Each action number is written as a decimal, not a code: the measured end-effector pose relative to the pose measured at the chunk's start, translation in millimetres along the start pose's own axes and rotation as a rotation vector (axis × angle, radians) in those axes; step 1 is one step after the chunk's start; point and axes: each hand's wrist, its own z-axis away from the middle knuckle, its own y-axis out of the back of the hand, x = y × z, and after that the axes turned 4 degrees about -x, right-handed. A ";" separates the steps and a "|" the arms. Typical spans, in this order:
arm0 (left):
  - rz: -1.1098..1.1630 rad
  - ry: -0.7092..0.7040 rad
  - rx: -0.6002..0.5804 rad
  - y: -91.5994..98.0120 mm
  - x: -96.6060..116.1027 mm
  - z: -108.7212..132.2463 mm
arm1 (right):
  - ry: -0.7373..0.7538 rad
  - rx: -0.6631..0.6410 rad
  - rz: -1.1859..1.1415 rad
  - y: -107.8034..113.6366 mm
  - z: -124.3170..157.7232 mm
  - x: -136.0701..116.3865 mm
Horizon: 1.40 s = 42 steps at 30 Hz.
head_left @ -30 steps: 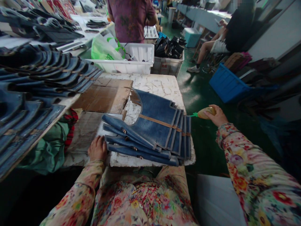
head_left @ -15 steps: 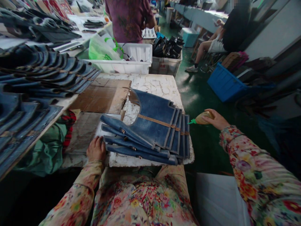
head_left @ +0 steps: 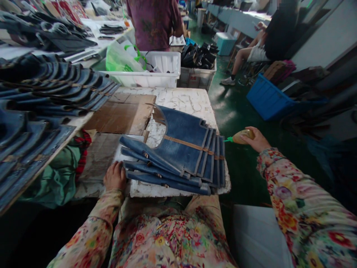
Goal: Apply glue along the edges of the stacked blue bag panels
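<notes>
A fanned stack of blue denim pieces (head_left: 184, 156) with a tan strip across them lies on the white, glue-crusted table (head_left: 184, 100). My left hand (head_left: 115, 176) rests on the table with its fingers curled against the stack's near left edge. My right hand (head_left: 256, 139) is out past the table's right edge, closed round a small yellowish squeeze bottle (head_left: 240, 137) whose green nozzle points left at the stack's right edge, just short of touching it.
More denim pieces (head_left: 41, 104) are fanned out on the left. Cardboard sheets (head_left: 122, 113) cover the table's left part. White bins (head_left: 156, 72) stand at the far edge, behind them a person in a maroon shirt (head_left: 154, 22). A blue crate (head_left: 267, 98) and a seated person (head_left: 267, 41) are at the right.
My right hand with the bottle dipped a little, then rose again and stays beside the stack's right edge. My left hand has not moved.
</notes>
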 end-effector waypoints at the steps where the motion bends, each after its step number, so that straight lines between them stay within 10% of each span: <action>1: -0.002 0.000 0.001 -0.4 -0.5 -0.1 | -0.001 -0.036 -0.011 1.1 4.2 2.1; 9: 0.004 -0.004 0.004 -3.6 -3.1 -1.5 | 0.020 -0.246 -0.090 11.0 50.6 0.2; 17: 0.000 -0.026 0.015 -2.8 -3.2 -2.0 | -0.005 -0.146 -0.188 4.2 53.9 6.5; 42: -0.008 -0.022 -0.018 -1.8 -4.0 -3.9 | -0.005 -0.386 -0.181 13.2 93.9 6.4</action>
